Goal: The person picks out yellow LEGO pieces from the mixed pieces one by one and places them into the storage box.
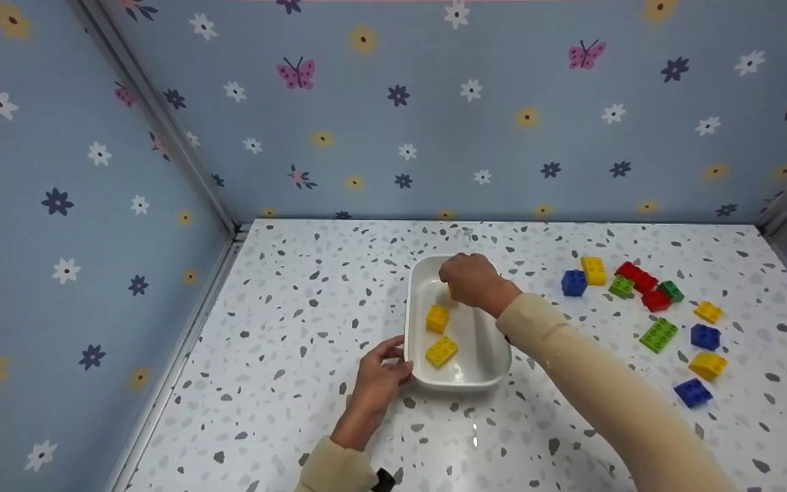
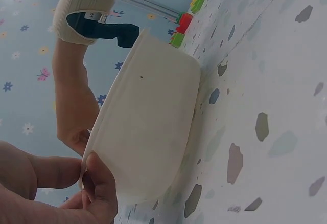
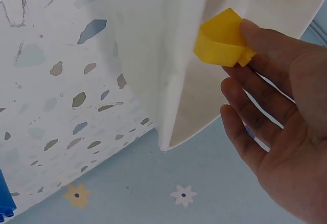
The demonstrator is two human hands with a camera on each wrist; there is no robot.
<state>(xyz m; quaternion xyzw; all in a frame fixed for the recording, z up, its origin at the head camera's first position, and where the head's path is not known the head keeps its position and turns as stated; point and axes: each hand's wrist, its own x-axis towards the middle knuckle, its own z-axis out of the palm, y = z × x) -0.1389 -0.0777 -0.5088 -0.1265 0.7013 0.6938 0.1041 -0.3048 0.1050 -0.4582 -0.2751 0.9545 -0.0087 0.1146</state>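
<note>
Head view: closest, the left hand [image 1: 374, 376] is at the near left corner of the white tray [image 1: 486, 355], its grip pinching the rim between thumb and fingers. Level with the tray's near end, well off to its right, a blue brick [image 1: 693, 393] lies on the tabletop [image 1: 284, 410]. Inside the tray, one yellow brick [image 1: 441, 351] rests toward the near end, with a second yellow brick [image 1: 437, 318] just beyond. If the left hand tugged or lifted the rim, the tray might tip or skid and shift both. Over the tray's far half, the right hand [image 1: 475, 280] has a narrow grip, thumb and fingers holding a slanted yellow brick [image 3: 219, 37]; whether it touches the tray, I cannot tell. A loosening pinch could drop it askew onto its neighbours. Right of the tray's far half is a cluster of red and green bricks [image 1: 636, 276]; a wide swing of the right sleeve [image 1: 598, 383] might scatter them. Beyond the tray stands a flowered wall [image 1: 434, 137].
</note>
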